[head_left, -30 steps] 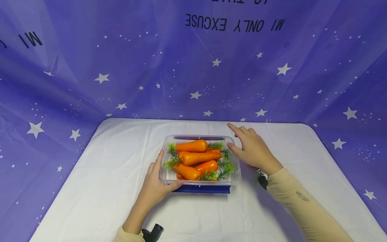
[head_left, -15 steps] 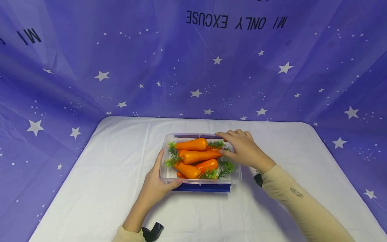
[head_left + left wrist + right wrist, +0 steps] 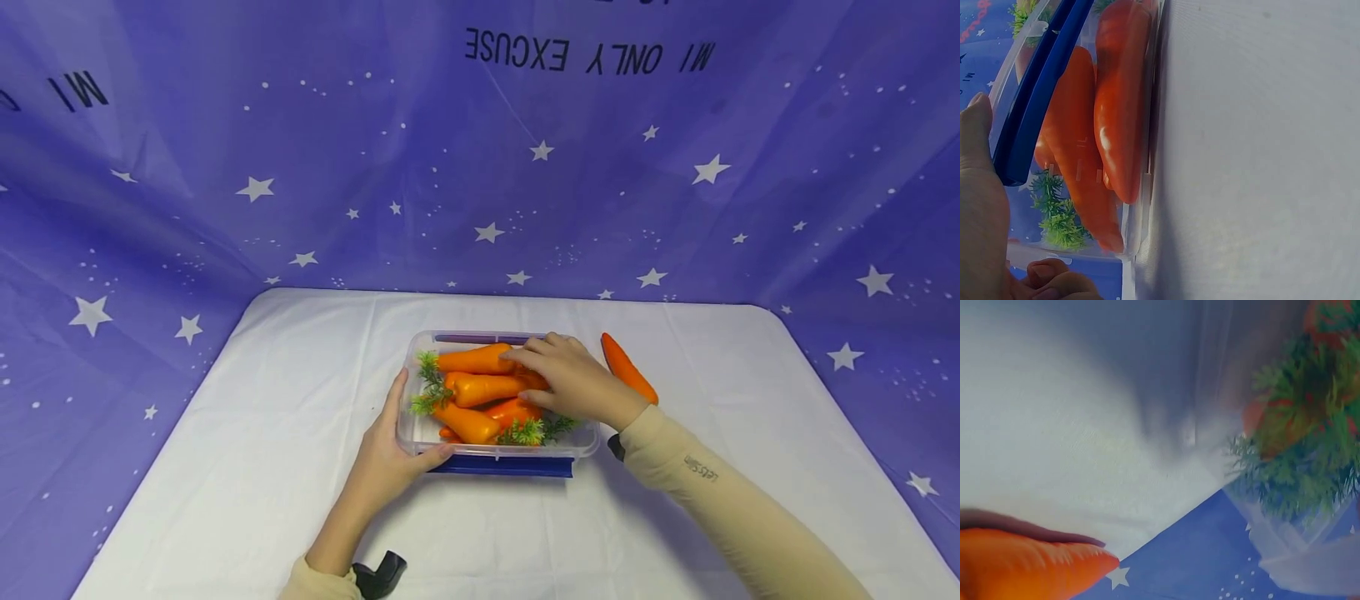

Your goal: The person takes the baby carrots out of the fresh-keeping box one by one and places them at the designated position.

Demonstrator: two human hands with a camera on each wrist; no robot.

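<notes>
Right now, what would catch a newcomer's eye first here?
Bright orange carrots with green tops fill a clear box in the middle of the white table. The right hand reaches in over them while the left hand grips the box's near left corner. One more carrot lies on the table right of the box.

Head view looks down over the table; both wrist views sit close against the box point(image 3: 498, 392)

Glossy plastic carrots point(image 3: 480, 388) in a clear plastic box point(image 3: 408, 417) — matt white cloth point(image 3: 262, 467) beneath.
</notes>
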